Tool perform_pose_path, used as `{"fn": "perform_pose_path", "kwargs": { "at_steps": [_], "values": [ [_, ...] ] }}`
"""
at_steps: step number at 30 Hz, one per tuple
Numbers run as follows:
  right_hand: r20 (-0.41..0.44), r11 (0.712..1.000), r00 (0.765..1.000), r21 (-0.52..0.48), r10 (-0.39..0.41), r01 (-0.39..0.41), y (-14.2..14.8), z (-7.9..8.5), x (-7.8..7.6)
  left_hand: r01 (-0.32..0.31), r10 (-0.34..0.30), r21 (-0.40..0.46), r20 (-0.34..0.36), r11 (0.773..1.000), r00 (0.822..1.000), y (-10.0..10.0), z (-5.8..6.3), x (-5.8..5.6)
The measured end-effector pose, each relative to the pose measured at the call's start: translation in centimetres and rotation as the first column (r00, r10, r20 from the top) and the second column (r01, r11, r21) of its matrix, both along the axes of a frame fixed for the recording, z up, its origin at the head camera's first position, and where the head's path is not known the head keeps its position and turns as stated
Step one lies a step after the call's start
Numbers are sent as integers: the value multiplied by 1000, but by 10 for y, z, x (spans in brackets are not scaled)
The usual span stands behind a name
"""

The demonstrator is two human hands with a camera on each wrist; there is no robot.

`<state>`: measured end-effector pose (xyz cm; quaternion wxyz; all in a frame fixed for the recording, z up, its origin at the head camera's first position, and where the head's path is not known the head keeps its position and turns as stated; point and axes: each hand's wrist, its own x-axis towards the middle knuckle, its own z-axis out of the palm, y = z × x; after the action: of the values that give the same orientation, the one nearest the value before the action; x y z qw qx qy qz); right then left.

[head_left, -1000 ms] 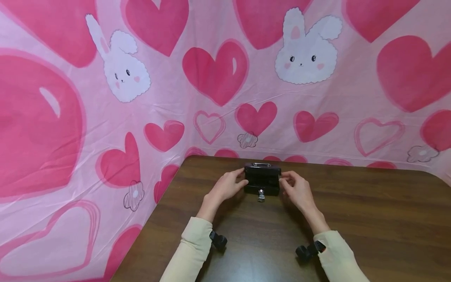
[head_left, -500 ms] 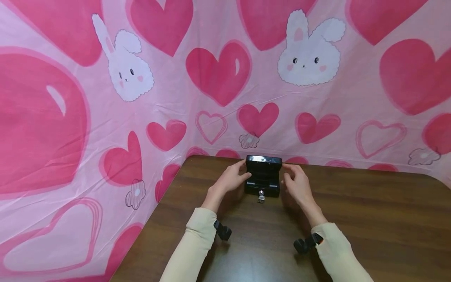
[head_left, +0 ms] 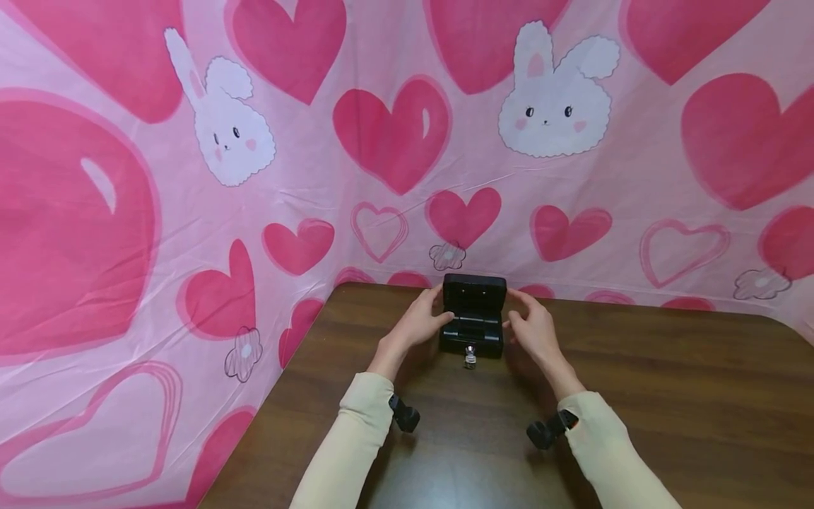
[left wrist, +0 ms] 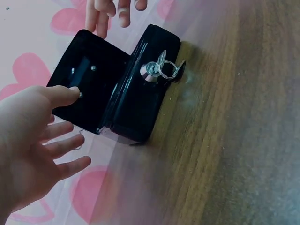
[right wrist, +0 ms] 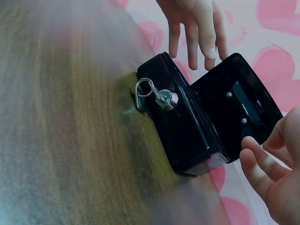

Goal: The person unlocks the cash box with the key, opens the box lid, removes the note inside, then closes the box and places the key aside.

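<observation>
A small black cash box (head_left: 470,348) stands on the table with its lid (head_left: 474,292) raised and tipped back. A key with a metal ring (left wrist: 164,70) sits in the lock on its front. My left hand (head_left: 413,324) is at the lid's left edge. Its thumb lies in front and its other fingers are spread, the index partly hidden behind the lid. On the right side, my right hand (head_left: 537,338) has its index finger at the lid's edge, with the other fingers loosely bent. Neither hand clearly pinches the lid. Two small rivets (right wrist: 244,121) show inside it.
The brown wooden table (head_left: 668,396) reaches toward me and to the right. A pink cloth with hearts and rabbits (head_left: 394,134) hangs behind and to the left. A dark camera (head_left: 405,414) is strapped to each wrist.
The lid has swung up and back from a partly raised position, so its underside now faces me. Both hands have followed it slightly upward and backward at its sides.
</observation>
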<state>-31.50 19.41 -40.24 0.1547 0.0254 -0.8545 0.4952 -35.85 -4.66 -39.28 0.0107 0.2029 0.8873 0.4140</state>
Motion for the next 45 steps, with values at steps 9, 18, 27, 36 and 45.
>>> {"fn": "perform_pose_path", "kwargs": {
  "at_steps": [9, 18, 27, 36, 45],
  "values": [
    [6, 995, 996, -53, 85, -85, 4, -5, -5, 0, 0, 4, -2, 1000, 1000, 1, -2, -4],
    [-13, 987, 988, -43, 155, -155, 8, -3, 3, 35, -35, 0, -27, 999, 999, -2, -5, -3],
    [10, 989, 990, 52, 140, -140, 8, -6, 15, 47, -48, -25, -33, 999, 998, -11, -5, 12],
    [18, 987, 989, 66, 143, -144, 5, -14, 24, 7, -8, -46, -14, 999, 1000, -21, -17, 26],
    [81, 983, 988, 125, 129, -138, 2, -20, 25, 22, -23, -51, -13, 998, 1000, -24, -24, 30]
  ]
}}
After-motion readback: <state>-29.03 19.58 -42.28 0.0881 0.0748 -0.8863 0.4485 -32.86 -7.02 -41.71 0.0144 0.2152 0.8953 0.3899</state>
